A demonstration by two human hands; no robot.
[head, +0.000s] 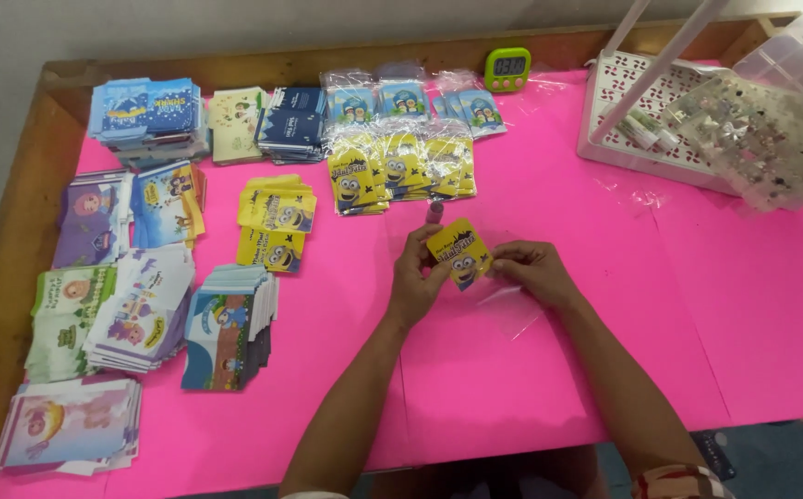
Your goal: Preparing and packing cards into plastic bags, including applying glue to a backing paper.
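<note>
My left hand (pixel 417 277) and my right hand (pixel 532 271) together hold a small yellow packet (pixel 458 251) printed with a cartoon figure, just above the pink table cover (pixel 475 370). The left thumb and fingers pinch its left edge, the right fingers pinch its right edge. A clear plastic sleeve (pixel 512 310) lies on the cover under my right hand. A small pink tube (pixel 434 212) lies just beyond the packet.
Bagged yellow packets (pixel 399 168) and loose yellow ones (pixel 275 217) lie ahead. Stacks of other printed packets (pixel 133 305) fill the left side. A green timer (pixel 507 66) stands at the back. A white basket (pixel 646 115) and a clear plastic box (pixel 789 102) sit at the right.
</note>
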